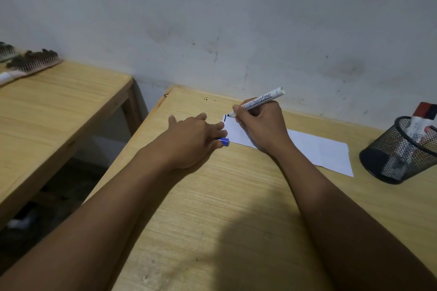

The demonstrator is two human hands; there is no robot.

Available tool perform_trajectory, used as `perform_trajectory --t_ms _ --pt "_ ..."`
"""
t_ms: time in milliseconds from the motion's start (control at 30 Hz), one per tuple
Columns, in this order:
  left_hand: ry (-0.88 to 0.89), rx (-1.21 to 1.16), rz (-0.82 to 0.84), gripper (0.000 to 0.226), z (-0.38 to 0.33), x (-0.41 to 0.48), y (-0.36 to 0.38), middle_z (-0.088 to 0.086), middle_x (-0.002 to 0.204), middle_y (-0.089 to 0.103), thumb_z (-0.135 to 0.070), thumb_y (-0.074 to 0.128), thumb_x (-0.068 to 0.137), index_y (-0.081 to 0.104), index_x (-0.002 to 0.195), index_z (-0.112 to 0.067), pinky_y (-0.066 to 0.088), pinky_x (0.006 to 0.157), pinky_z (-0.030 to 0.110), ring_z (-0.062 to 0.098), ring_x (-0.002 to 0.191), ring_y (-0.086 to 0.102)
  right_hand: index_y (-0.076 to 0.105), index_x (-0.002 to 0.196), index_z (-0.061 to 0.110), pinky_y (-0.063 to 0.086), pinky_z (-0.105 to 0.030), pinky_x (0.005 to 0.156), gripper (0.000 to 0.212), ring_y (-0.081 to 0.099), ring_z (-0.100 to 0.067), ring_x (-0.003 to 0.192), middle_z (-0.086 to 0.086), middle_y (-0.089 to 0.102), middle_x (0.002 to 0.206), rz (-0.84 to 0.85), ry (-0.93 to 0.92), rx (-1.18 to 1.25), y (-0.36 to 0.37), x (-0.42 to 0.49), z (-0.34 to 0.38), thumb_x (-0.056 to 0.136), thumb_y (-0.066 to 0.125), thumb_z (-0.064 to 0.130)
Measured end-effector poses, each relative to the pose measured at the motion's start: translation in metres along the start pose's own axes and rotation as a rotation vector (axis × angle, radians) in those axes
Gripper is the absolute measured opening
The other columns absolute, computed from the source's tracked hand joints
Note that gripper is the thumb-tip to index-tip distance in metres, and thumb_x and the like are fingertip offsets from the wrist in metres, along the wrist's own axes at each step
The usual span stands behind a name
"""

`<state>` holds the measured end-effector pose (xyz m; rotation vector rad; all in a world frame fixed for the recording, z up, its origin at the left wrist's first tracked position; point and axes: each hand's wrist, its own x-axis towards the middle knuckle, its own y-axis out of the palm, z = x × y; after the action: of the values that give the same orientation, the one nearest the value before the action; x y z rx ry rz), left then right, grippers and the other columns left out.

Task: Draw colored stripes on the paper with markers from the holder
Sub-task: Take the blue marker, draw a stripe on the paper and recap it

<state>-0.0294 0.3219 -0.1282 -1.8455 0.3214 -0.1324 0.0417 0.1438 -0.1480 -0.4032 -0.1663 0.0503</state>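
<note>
**Blue marker tip at the left edge of the paper**

The right hand (257, 123), just right of the frame centre, is closed around a white marker (259, 101) in a writing grip. The marker is tilted, with its back end pointing to the upper right and its tip down on the left end of the paper (316, 149). Next to the tip there is a short dark blue stroke (224, 118) near the paper's left edge.

The left hand (191, 137) lies palm down, left of the right hand. Its fingers are stretched out flat and reach the left border of the paper. A blue cap (224, 141) shows under the fingertips; it seems to be held between the fingers, but the view does not make this sure.

The paper is a white sheet that lies flat on a light wooden desk (212, 220) and runs from the hands toward the right. Well apart from it, at the right edge of the frame, stands a black mesh holder (380, 163) with some markers inside. In the upper left of the frame a second wooden table (59, 106) carries some dark objects that I cannot identify. A stained white wall (212, 19) fills the upper part.
</note>
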Motion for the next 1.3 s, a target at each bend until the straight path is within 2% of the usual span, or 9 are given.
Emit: perform_trajectory --t_ms 300,567,1067,1133,1200,1267,1300 --pt "0.001 -0.003 0.011 0.041 -0.001 -0.001 -0.002 -0.017 0.154 0.034 -0.041 0.042 0.099 0.046 0.140 -0.037 0.010 0.111 0.074 0.020 0.150 0.014 0.078 0.096 0.013 0.065 -0.047 0.083 0.019 0.075 -0.018 0.084 -0.001 0.078 0.087 0.002 0.010 -0.029 0.001 0.001 0.000 0.094 0.074 0.031" --pt "-0.015 0.001 0.010 0.042 0.000 0.000 -0.001 -0.012 0.155 0.037 -0.042 0.042 0.099 0.046 0.141 -0.037 0.010 0.112 0.072 0.019 0.150 0.015 0.077 0.088 0.013 0.064 -0.050 0.081 0.018 0.074 -0.020 0.082 -0.003 0.077 0.083 0.018 -0.009 -0.055 -0.001 0.000 0.001 0.094 0.073 0.030" --pt "-0.007 -0.009 -0.007 0.041 0.002 0.001 0.000 -0.016 0.154 0.037 -0.042 0.042 0.100 0.048 0.139 -0.037 0.012 0.111 0.073 0.019 0.150 0.016 0.076 0.081 0.016 0.063 -0.052 0.080 0.016 0.075 -0.022 0.080 -0.003 0.076 0.078 0.079 -0.036 -0.059 -0.004 -0.003 0.003 0.093 0.074 0.026" --pt "-0.007 -0.002 0.001 0.041 0.001 0.001 0.000 -0.016 0.154 0.037 -0.042 0.042 0.099 0.048 0.139 -0.036 0.011 0.111 0.072 0.019 0.150 0.016 0.076 0.080 0.015 0.064 -0.049 0.079 0.017 0.075 -0.022 0.079 -0.002 0.076 0.075 0.070 -0.035 -0.023 -0.005 -0.003 0.002 0.093 0.073 0.026" --pt "-0.009 -0.001 0.005 0.041 0.002 0.002 0.000 -0.016 0.154 0.037 -0.042 0.042 0.099 0.048 0.139 -0.037 0.011 0.111 0.073 0.019 0.149 0.017 0.076 0.081 0.011 0.064 -0.038 0.072 0.018 0.074 -0.017 0.074 -0.001 0.075 0.072 0.045 -0.033 0.047 -0.007 -0.003 0.002 0.094 0.073 0.023" --pt "-0.013 -0.009 -0.003 0.041 0.003 0.003 0.000 -0.016 0.153 0.038 -0.042 0.043 0.099 0.048 0.139 -0.037 0.012 0.111 0.073 0.019 0.149 0.018 0.076 0.085 0.006 0.059 -0.028 0.066 0.017 0.069 -0.013 0.067 -0.003 0.073 0.071 0.031 -0.023 0.133 -0.008 -0.003 0.003 0.095 0.072 0.019" --pt "-0.017 -0.014 -0.007 0.040 0.004 0.003 0.001 -0.015 0.153 0.039 -0.043 0.043 0.099 0.049 0.139 -0.037 0.012 0.111 0.072 0.019 0.148 0.020 0.076 0.086 0.004 0.057 -0.028 0.064 0.016 0.067 -0.014 0.065 -0.006 0.072 0.070 0.023 -0.002 0.184 -0.009 -0.003 0.003 0.096 0.071 0.017"
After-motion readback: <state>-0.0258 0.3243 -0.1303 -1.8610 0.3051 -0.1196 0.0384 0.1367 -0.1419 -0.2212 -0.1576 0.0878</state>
